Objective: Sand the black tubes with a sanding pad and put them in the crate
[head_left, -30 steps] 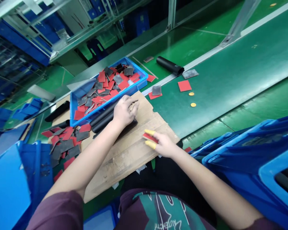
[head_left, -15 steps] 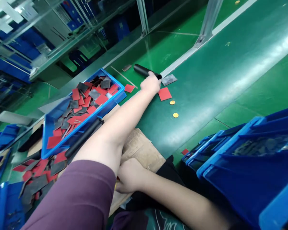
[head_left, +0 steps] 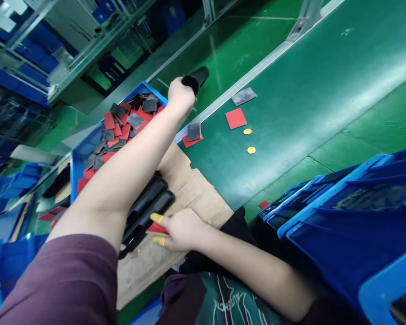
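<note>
My left hand (head_left: 182, 95), reaching out past the far edge of the cardboard, is closed around a black tube (head_left: 201, 76) that looks blurred. My right hand (head_left: 182, 230) wears yellow finger covers and pinches a small red pad (head_left: 157, 229) above the cardboard sheet (head_left: 186, 185). Beside it several black tubes (head_left: 155, 203) lie on the cardboard, partly behind my left forearm. A dark grey pad (head_left: 194, 131) overlaps a red pad (head_left: 191, 141) near the metal rail.
A blue bin (head_left: 75, 169) full of red and grey pads stands at left. On the green surface (head_left: 291, 113) lie another red pad (head_left: 236, 118), a grey pad (head_left: 244, 96) and two yellow discs (head_left: 251, 150). Blue crates (head_left: 338, 225) stand at right.
My left hand has swung left with the black tube, which now points away. My right hand and its red pad have come into clearer view. A grey pad now overlaps the red one by the rail.
</note>
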### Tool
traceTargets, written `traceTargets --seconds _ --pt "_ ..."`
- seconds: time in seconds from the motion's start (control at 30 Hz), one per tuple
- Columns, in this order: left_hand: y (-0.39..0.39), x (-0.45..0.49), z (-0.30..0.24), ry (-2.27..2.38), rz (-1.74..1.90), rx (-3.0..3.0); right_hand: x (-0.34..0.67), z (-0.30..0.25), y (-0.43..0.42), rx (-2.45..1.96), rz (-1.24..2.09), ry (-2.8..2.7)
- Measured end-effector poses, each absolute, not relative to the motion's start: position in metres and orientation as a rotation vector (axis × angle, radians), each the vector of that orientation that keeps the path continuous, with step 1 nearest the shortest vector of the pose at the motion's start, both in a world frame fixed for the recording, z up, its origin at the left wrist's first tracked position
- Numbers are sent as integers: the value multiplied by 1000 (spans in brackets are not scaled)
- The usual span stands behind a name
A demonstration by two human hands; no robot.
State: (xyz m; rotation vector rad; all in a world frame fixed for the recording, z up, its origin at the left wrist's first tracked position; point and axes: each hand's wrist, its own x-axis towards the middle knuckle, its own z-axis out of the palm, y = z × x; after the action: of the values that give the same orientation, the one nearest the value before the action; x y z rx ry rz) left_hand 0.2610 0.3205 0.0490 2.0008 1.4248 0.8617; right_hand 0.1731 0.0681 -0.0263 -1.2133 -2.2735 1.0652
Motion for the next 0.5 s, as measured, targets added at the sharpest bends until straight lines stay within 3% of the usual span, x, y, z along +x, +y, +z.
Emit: traceTargets --seconds 0.23,0.5 --pt "142 85 120 1188 973 1128 164 -21 55 -1359 936 -2313" --pt "-16 -74 55 1234 965 749 150 -20 44 -1575 840 -2354"
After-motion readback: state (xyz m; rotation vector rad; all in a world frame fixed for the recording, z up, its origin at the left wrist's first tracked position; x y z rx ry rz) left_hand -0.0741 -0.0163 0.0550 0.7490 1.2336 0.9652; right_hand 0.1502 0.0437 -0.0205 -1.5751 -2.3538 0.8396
